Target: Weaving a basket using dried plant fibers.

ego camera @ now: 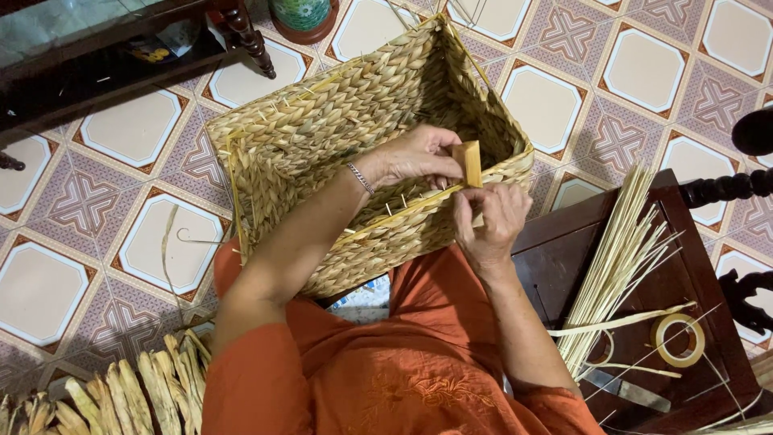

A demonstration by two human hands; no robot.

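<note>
Orange cloth over the lap [419, 379] is seen nearest, the woven basket [338, 137] resting on it, where a small wooden block [468, 163] is pinched by the left hand [415, 157] and the rim strand by the right hand [491, 221], so a slip could loosen the weave.

Blue-white printed packet [362, 296] beneath basket [322, 129]
</note>
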